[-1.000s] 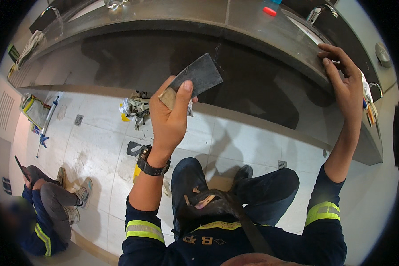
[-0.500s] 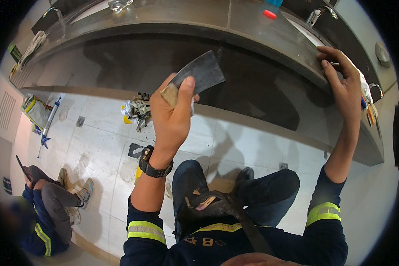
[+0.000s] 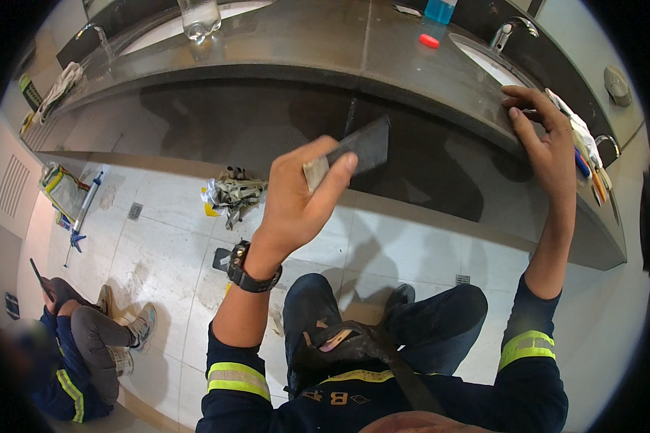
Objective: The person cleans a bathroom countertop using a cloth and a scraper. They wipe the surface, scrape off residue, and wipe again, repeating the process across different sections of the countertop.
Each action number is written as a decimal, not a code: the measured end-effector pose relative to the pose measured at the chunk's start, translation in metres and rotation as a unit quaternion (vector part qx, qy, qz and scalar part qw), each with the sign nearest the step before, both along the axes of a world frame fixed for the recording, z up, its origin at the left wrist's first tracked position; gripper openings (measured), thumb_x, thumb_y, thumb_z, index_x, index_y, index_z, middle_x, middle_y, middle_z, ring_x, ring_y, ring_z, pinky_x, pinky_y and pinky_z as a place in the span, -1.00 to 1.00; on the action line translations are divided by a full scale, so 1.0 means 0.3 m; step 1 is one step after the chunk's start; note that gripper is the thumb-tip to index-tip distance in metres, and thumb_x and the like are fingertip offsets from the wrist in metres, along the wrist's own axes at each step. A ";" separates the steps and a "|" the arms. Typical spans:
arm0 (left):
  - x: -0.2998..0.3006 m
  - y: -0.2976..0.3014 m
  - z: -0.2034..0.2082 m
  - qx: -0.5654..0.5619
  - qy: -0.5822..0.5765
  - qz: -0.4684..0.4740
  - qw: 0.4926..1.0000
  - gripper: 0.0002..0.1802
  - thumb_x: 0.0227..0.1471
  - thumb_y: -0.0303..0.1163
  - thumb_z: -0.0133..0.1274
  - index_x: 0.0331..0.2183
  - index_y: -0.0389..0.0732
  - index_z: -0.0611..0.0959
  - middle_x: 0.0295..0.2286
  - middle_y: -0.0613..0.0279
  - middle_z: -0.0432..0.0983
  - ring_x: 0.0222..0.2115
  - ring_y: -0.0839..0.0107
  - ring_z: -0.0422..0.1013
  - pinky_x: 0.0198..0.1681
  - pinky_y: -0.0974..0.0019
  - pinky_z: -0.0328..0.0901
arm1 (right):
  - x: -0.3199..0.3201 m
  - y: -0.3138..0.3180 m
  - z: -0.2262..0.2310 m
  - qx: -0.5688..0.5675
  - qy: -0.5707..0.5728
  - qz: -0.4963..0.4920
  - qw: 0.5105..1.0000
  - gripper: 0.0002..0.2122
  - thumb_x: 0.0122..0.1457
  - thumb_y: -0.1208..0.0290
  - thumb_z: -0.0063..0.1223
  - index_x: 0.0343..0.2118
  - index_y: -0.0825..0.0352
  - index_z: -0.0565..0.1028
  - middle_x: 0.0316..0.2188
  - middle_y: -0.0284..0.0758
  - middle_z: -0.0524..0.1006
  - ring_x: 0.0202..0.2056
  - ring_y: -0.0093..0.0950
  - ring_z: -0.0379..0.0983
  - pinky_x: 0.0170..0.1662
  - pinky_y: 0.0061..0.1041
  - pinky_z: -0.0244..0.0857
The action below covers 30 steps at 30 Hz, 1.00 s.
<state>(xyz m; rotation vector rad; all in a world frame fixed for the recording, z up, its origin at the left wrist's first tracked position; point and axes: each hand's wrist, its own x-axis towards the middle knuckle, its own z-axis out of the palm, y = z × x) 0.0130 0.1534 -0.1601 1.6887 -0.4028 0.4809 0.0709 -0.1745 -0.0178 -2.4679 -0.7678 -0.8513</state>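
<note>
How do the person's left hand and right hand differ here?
The left hand grips a dark flat piece with a tan end; the right hand shows no tool, its fingers loosely bent at the counter's edge. The left hand has a black watch at its wrist; the right hand has none. Both are ungloved.

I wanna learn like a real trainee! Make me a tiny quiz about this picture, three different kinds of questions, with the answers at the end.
1. Pick one: What is the left hand holding?
A) a tap
B) a flat dark blade
C) a white cloth

2. True or false: The right hand is down on the floor.

3. Fill in the colour: The small rounded object lying on the counter is ____.

Key:
1: B.
2: False; it is up at the counter's front edge.
3: red.
</note>
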 end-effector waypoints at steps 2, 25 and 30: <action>-0.020 0.033 -0.016 0.033 -0.013 -0.016 0.999 -0.72 0.25 -0.35 0.17 -0.46 -0.28 0.57 -0.63 0.26 0.38 -0.56 0.57 0.23 -0.48 0.37 0.17 | -0.004 0.004 -0.001 0.007 -0.002 0.002 1.000 -0.71 0.24 0.39 0.10 -0.03 0.36 0.64 -0.23 -0.24 0.67 -0.17 -0.48 0.56 0.01 -0.45 0.39; -0.022 0.216 -0.156 0.101 -0.007 0.127 0.987 -0.75 0.20 -0.38 0.23 -0.45 -0.32 0.58 -0.61 0.12 0.36 -0.59 0.25 0.25 -0.48 0.27 0.16 | 0.005 -0.007 -0.002 -0.032 -0.015 -0.009 0.999 -0.70 0.29 0.31 0.09 0.01 0.29 0.65 -0.20 -0.27 0.69 -0.10 -0.50 0.57 0.10 -0.46 0.35; -0.014 0.146 -0.175 0.150 -0.022 0.142 0.978 -0.71 0.19 -0.29 0.23 -0.44 -0.31 0.58 -0.57 0.01 0.44 -0.56 0.05 0.35 -0.45 0.16 0.23 | 0.007 -0.016 -0.005 -0.055 -0.034 -0.044 0.997 -0.67 0.32 0.25 0.09 0.07 0.24 0.64 -0.14 -0.26 0.68 -0.06 -0.48 0.57 0.07 -0.45 0.36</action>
